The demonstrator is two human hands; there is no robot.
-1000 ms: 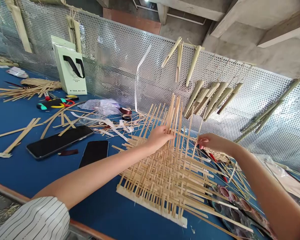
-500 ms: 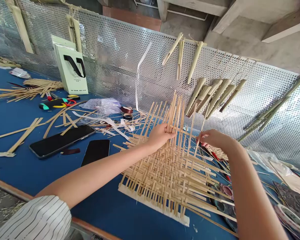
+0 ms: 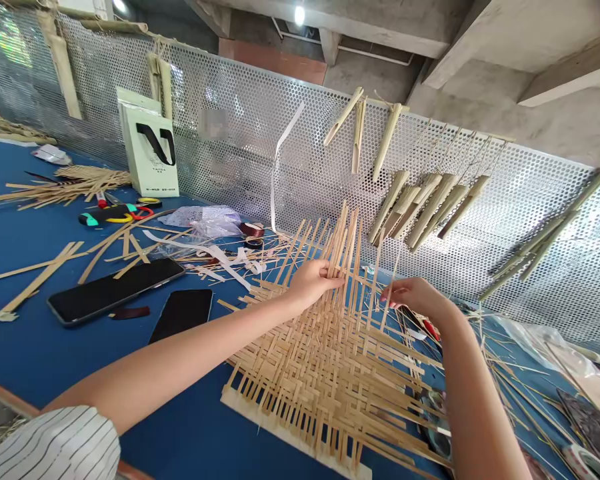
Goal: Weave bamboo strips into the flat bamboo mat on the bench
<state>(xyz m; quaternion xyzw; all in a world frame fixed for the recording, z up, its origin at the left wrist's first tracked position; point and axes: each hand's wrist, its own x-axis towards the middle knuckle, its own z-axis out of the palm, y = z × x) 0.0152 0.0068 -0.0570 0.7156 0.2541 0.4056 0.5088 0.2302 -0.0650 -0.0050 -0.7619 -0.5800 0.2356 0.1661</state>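
A half-woven mat of pale bamboo strips lies on the blue table, its near edge taped to a white strip. At the mat's far end several loose strips are lifted up off the table. My left hand is closed around the base of that raised bundle. My right hand is just to the right, fingers pinched on a thin strip beside the bundle.
Two dark phones lie to the left of the mat. Farther back are scissors and tools, tape rolls, scattered strips and a pale paper bag. Bamboo pieces hang on the perforated metal screen.
Both hands stay at the far end of the mat. The left hand has shifted its grip on the raised strips; the right hand has edged a little left toward them.
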